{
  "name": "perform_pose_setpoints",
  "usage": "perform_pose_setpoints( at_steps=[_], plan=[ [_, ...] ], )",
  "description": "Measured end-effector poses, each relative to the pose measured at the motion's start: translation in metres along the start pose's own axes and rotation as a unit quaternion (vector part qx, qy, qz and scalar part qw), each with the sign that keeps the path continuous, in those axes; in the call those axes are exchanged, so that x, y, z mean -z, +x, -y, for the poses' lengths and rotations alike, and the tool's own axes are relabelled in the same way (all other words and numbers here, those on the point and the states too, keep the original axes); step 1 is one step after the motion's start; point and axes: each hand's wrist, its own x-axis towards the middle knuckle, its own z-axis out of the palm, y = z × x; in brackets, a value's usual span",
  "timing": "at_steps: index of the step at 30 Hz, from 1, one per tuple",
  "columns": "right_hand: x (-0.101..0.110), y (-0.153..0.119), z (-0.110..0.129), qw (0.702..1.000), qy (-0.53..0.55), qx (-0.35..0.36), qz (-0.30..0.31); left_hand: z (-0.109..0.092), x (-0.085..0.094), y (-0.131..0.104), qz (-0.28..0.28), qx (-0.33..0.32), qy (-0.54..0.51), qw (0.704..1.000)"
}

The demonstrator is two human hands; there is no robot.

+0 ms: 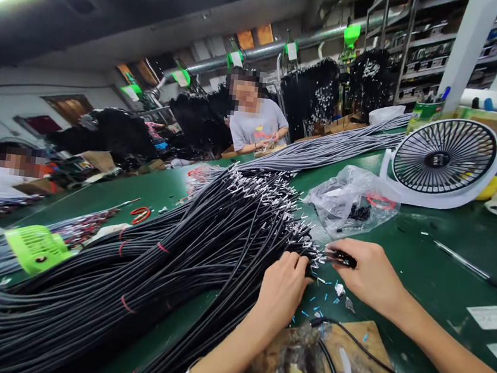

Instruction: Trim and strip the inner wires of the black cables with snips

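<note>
A big bundle of black cables [207, 230] lies across the table, its stripped white wire ends turned to the right. At those ends my left hand [285, 280] has its fingers curled around a black cable. My right hand [366, 275] is closed on a small black-handled tool [342, 258]; its tip is by the wire ends, close to my left fingertips. The tool's exact kind is hard to make out. Blue insulation scraps [324, 297] and crumpled foil bits [339, 290] are strewn below my hands.
Near me is a wooden board [368, 356] with a worn metal device and a black cord. A white fan [444, 161], a clear plastic bag [350, 201], grey cables [333, 151] and red-handled scissors [140, 215] are on the green table. Two people sit beyond it.
</note>
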Motion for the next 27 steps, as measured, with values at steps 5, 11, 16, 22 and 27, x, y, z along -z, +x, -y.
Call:
perform_pose_setpoints(
  at_steps=[5,11,16,22,27],
  plan=[
    [0.0,-0.002,0.005,1.0,-0.004,0.001,-0.001,0.002,-0.009,-0.001,-0.017,0.016,-0.03,0.999],
    [0.008,-0.005,0.016,0.997,0.064,-0.012,-0.046,-0.004,0.01,-0.009,-0.079,0.026,-0.186,0.979],
    [0.011,-0.007,0.025,0.991,0.129,-0.033,-0.032,-0.009,0.021,-0.015,-0.097,0.083,-0.417,0.9],
    [0.002,-0.013,0.036,0.982,0.184,0.032,0.0,-0.006,0.024,-0.019,-0.006,0.112,-0.631,0.768],
    [-0.003,-0.015,0.039,0.987,0.154,0.025,0.033,-0.002,0.028,-0.018,0.073,0.091,-0.749,0.653]
  ],
)
